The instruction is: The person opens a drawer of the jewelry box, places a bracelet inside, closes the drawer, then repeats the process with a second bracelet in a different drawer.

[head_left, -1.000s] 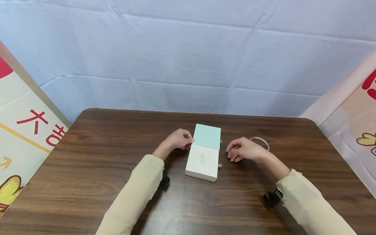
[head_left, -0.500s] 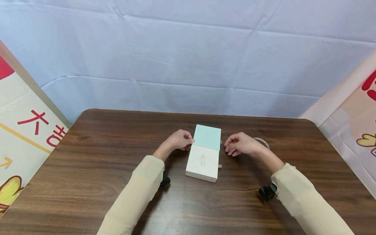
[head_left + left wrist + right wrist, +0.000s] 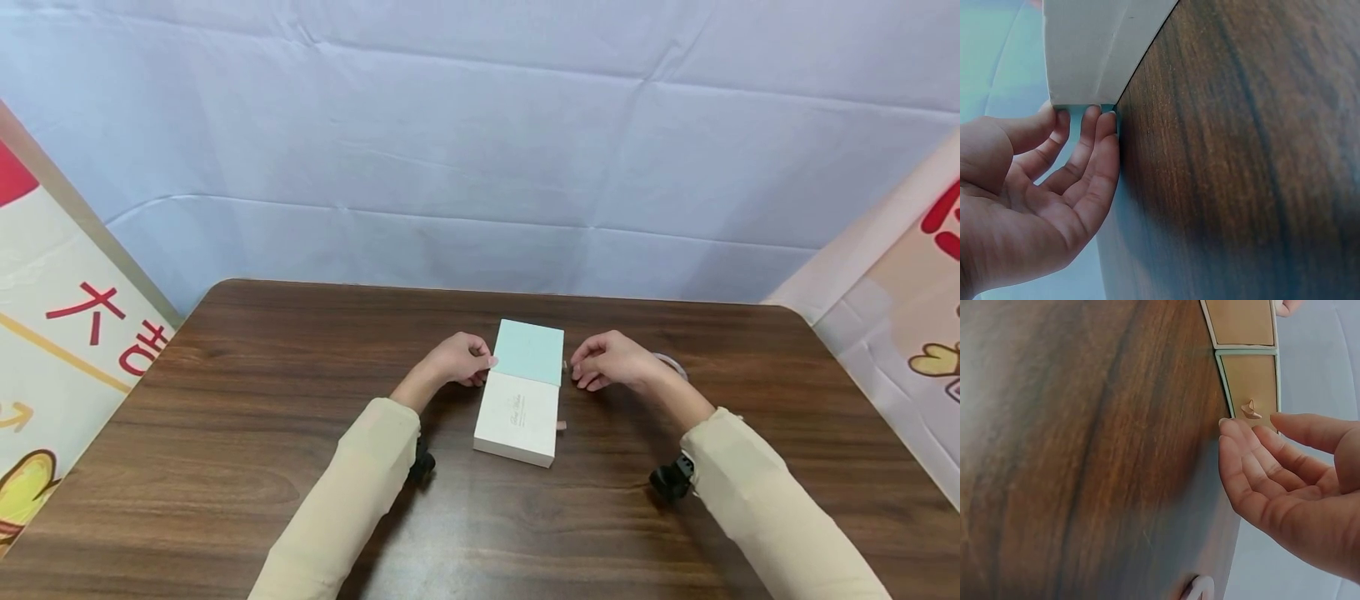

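A mint-green drawer box [image 3: 528, 352] lies flat against the far end of a white drawer box [image 3: 516, 421] with faint lettering. My left hand [image 3: 457, 358] touches their left side where the two meet; in the left wrist view its fingertips [image 3: 1094, 111] are at the mint box, beside the white box's corner. At the right side, my right hand [image 3: 606, 360] is held with relaxed, slightly bent fingers close to the mint box. The right wrist view shows tan drawer fronts, a ribbon pull tab [image 3: 1250, 410] on the mint one just beyond the fingertips.
Behind the right wrist lies a pale ring [image 3: 671, 363], partly hidden. The boxes rest on a brown wooden table [image 3: 225, 433]. A light cloth [image 3: 450, 150] hangs behind its far edge, with printed banners [image 3: 82, 392] at both sides.
My right hand has shifted left and slightly away from me, closer to the mint box's ribbon tab, its wrist covering more of the ring. The left hand and both boxes have stayed put.
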Demonstrator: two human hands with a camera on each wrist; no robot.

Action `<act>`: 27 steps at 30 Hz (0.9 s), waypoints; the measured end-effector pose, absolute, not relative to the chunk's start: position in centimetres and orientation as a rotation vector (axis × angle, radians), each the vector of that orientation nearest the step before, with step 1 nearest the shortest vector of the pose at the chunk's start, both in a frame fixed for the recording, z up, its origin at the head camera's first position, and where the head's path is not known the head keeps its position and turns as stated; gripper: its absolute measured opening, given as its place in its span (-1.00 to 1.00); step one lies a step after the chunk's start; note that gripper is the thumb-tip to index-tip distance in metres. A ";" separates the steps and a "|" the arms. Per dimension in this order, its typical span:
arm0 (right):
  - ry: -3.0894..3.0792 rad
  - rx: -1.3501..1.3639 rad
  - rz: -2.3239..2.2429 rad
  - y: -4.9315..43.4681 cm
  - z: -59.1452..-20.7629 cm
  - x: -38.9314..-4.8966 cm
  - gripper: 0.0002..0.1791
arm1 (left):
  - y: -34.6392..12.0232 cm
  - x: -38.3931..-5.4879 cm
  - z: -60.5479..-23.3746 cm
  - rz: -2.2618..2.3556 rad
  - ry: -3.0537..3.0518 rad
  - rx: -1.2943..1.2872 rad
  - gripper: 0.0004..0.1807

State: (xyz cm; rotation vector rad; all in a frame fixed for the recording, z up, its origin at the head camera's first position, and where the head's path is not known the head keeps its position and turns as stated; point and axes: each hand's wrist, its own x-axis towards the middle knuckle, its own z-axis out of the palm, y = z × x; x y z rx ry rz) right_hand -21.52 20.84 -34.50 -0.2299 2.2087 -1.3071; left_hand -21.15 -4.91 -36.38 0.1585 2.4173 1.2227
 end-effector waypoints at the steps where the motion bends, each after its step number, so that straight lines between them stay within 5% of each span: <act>1: 2.206 -0.225 -1.313 20.8 -34.5 -21.6 -0.75 | -4.9 -21.2 -36.4 1.226 2.412 0.158 -0.80; 27: 2.258 -0.206 -1.358 19.8 -35.6 -22.4 -0.84 | -4.9 -21.1 -36.2 1.218 2.412 0.151 -0.81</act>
